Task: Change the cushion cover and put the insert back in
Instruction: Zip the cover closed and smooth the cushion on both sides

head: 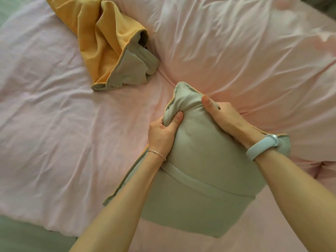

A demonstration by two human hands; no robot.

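Nearest to me, my two forearms reach in from the bottom edge toward a sage-green cushion (pixel 200 179) that sits plump on the pink bedsheet (pixel 54 142), right of centre. A folded flap seam runs across its near half, and a flat flange of the cover sticks out on its left side under my left forearm.

My left hand (pixel 161 133), a thin bracelet (pixel 157 154) at the wrist, is clenched on the fabric just below the cushion's far corner — thumb on top, fingers curled into a bunched fold. My right hand (pixel 225 117), with a pale band (pixel 263 146) on the wrist, grips the same far corner from the right, thumb pressed along the cover; the other fingers wrap behind it, out of sight.

Farther off and to the left, well apart from the cushion, a loose cover (pixel 109 44) lies crumpled — yellow on one face, grey-green on the other. To the far right, a pink duvet (pixel 254 51) bulges in soft folds.
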